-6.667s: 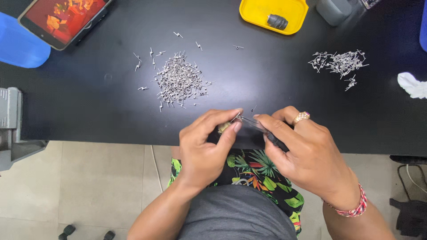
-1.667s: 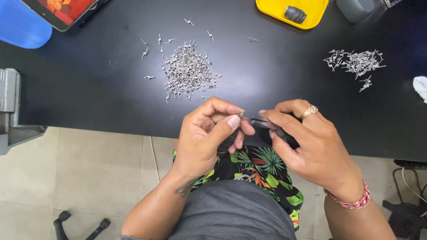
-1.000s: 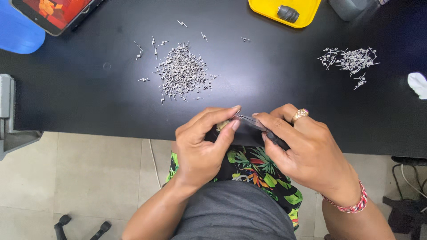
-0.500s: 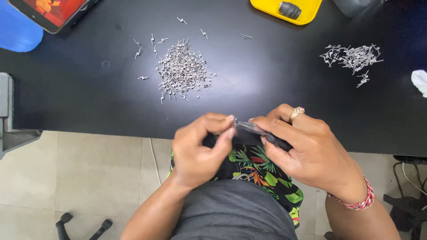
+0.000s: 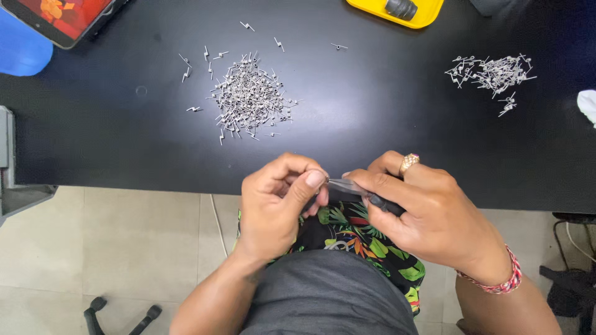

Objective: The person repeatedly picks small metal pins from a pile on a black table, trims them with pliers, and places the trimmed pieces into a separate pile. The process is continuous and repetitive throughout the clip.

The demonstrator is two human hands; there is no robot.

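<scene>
Head view: your left hand point(image 5: 276, 205) had shifted back to the tweezers point(image 5: 360, 191), fingertips pinched at their tip; your right hand point(image 5: 428, 214) gripped them, lower centre, below the bench point(image 5: 372, 124) and pin pile point(image 5: 248, 96).

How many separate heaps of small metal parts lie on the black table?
2: a large heap at centre-left with strays around it, and a smaller heap at far right. More may lie outside the frame.

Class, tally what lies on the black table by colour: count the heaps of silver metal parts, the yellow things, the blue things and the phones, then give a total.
Silver heaps: 2, the big heap and the small heap
Yellow tray: 1
Blue thing: 1
Phone: 1
Total: 5
</scene>
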